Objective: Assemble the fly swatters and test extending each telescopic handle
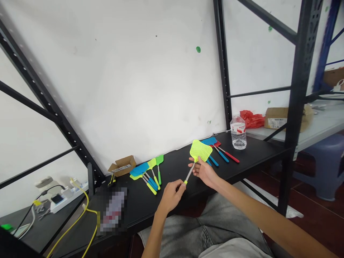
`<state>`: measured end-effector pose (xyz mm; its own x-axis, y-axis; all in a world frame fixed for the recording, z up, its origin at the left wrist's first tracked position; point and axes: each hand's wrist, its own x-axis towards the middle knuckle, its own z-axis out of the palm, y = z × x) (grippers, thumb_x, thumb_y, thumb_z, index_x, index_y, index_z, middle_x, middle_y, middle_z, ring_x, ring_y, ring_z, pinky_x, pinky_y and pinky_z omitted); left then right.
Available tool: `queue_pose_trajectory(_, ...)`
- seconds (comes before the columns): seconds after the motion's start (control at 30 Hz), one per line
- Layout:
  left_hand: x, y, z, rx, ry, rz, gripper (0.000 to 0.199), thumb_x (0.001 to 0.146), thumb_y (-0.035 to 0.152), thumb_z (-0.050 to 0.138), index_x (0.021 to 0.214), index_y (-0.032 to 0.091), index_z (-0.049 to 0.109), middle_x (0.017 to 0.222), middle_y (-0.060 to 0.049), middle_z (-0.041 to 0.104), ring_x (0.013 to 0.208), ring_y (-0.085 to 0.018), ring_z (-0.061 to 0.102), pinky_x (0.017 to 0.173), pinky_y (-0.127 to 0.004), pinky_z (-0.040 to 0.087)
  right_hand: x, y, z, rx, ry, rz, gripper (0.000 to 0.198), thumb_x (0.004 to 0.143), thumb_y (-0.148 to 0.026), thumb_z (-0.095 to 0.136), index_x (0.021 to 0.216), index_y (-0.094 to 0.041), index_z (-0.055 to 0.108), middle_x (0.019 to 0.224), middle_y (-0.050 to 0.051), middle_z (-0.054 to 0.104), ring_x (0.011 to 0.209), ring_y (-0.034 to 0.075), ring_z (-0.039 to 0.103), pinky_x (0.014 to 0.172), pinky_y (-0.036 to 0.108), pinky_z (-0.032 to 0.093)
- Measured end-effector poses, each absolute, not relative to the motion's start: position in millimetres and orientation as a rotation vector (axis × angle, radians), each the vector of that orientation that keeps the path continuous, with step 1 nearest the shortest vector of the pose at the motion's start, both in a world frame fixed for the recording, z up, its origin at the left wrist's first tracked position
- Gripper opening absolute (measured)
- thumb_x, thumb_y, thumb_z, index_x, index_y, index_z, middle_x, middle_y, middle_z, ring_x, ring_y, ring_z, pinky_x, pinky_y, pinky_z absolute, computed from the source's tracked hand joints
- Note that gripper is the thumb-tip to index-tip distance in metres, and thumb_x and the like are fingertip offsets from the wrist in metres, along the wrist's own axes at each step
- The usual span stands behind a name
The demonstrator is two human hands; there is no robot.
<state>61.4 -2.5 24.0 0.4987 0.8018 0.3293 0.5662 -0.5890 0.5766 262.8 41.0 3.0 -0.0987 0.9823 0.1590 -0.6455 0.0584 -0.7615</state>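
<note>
A yellow-green fly swatter (201,150) with a metal shaft is held up over the shelf's front edge. My left hand (173,195) is wrapped round its handle end. At the base of the perforated head, my right hand (204,172) pinches with the thumb, the other fingers spread behind the shaft. To the left lies a group of fly swatters, a blue one (139,169) and a green one (159,159) among them. Behind my right hand lie more swatters, including a blue one (221,154) and one with a red handle (231,156).
On the black shelf (174,170) stand a water bottle (238,132) at the right and an open cardboard box (123,166) at the back left. A power strip (68,197) and yellow cable (90,209) are at the left. A black upright post (294,107) rises at the right.
</note>
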Motion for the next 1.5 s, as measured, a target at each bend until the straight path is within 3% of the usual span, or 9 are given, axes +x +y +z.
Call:
queue_pose_trajectory(0.37, 61, -3, 23, 2.387, 1.133, 0.812, 0.046, 0.094, 0.048, 0.036, 0.063, 0.018, 0.05, 0.057, 0.003, 0.043, 0.055, -0.012, 0.04, 0.054, -0.023, 0.028, 259, 44, -2, -0.596, -0.948, 1.374, 0.035, 0.082, -0.05, 0.062, 0.094, -0.018, 0.071, 0.09, 0.009, 0.071, 0.06, 0.012, 0.057, 0.054, 0.025, 0.043)
queue_pose_trajectory(0.8, 63, -4, 23, 2.364, 1.156, 0.852, 0.036, 0.092, 0.046, 0.04, 0.069, 0.019, 0.048, 0.059, 0.004, 0.041, 0.057, -0.012, 0.04, 0.056, -0.023, 0.029, 250, 37, -1, -0.711, -1.186, 1.234, 0.042, 0.081, -0.054, 0.061, 0.089, -0.015, 0.074, 0.084, 0.01, 0.071, 0.059, 0.011, 0.056, 0.051, 0.022, 0.039)
queue_pose_trajectory(1.03, 63, -2, 21, 2.36, 1.143, 0.821, 0.044, 0.094, 0.046, 0.038, 0.06, 0.019, 0.039, 0.056, 0.005, 0.034, 0.054, -0.01, 0.033, 0.054, -0.023, 0.025, 251, 42, -6, -0.7, -1.143, 1.206, 0.034, 0.069, -0.042, 0.076, 0.088, -0.015, 0.074, 0.085, 0.01, 0.071, 0.063, 0.012, 0.054, 0.051, 0.024, 0.038)
queue_pose_trajectory(1.33, 63, -5, 27, 2.049, 0.863, 0.711, 0.048, 0.095, 0.051, 0.034, 0.065, 0.017, 0.05, 0.057, 0.002, 0.046, 0.054, -0.011, 0.039, 0.054, -0.023, 0.03, 251, 39, 5, -0.673, -1.143, 1.107, 0.03, 0.069, -0.041, 0.077, 0.082, -0.014, 0.074, 0.078, 0.009, 0.07, 0.058, 0.012, 0.049, 0.05, 0.026, 0.032)
queue_pose_trajectory(1.5, 73, -6, 28, 2.005, 0.885, 0.788, 0.047, 0.093, 0.053, 0.036, 0.064, 0.018, 0.046, 0.055, 0.003, 0.044, 0.053, -0.01, 0.037, 0.053, -0.023, 0.029, 256, 35, 17, -0.694, -1.185, 1.027, 0.033, 0.071, -0.043, 0.074, 0.084, -0.013, 0.074, 0.08, 0.01, 0.071, 0.056, 0.012, 0.047, 0.05, 0.027, 0.031)
